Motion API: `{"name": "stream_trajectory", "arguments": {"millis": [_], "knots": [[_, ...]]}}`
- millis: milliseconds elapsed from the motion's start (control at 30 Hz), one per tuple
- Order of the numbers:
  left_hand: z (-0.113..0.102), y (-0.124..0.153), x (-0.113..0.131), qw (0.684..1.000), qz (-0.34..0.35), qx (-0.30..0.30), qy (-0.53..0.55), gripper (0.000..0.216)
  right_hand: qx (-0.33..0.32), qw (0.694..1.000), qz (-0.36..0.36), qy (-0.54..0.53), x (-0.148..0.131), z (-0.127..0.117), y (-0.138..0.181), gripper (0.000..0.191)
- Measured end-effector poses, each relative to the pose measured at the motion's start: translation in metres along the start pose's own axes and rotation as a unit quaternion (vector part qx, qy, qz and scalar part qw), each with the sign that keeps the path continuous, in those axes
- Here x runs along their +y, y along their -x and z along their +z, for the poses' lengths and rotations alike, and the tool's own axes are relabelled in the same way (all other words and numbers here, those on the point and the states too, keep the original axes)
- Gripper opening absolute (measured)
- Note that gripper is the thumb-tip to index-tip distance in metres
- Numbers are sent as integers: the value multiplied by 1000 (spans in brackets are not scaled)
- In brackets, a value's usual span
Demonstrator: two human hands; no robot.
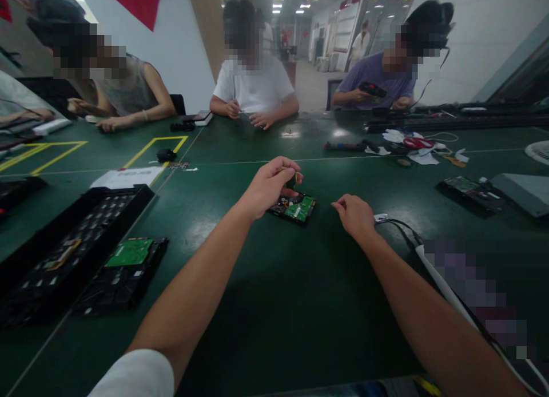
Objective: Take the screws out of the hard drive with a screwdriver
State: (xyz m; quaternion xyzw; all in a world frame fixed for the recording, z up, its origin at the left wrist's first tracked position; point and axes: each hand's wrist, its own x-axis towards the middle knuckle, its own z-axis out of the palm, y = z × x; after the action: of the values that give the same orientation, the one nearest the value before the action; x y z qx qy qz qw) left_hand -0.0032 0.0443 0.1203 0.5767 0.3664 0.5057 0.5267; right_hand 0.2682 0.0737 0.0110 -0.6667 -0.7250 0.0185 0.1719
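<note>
A hard drive (pixel 302 207) with a green circuit board lies board-up on the green table in front of me. My left hand (pixel 274 185) is over its far left part, thumb and fingers curled together. Something small and dark shows between those fingers, too little of it to name. To the right of the drive, apart from it, my right hand (pixel 354 215) hovers with thumb and forefinger pinched. Whatever its fingertips hold, if anything, is too small to make out.
At left stand a long black tray (pixel 141 199) and a second drive with a green board (pixel 131 253). Another drive (pixel 465 186) lies at right by a grey box (pixel 525 191). A white-edged device (pixel 441 282) with cables is beside my right forearm. Several people sit across the table.
</note>
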Motion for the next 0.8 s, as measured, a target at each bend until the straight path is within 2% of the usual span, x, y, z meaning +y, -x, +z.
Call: {"name": "stream_trajectory", "arguments": {"millis": [200, 433, 600, 800], "knots": [[-1, -1, -3, 999, 21, 29, -37, 19, -8, 1000, 12, -1, 0, 0, -2, 27], [-2, 1, -3, 993, 40, 5, -111, 29, 9, 1000, -1, 5, 3, 3, 0, 23], [0, 2, -3, 998, 18, -15, -56, 27, 10, 1000, -12, 10, 3, 5, 1, 24], [4, 2, 1, 1000, -9, 3, 11, 12, 1, 1000, -11, -9, 1, 0, 2, 28]]}}
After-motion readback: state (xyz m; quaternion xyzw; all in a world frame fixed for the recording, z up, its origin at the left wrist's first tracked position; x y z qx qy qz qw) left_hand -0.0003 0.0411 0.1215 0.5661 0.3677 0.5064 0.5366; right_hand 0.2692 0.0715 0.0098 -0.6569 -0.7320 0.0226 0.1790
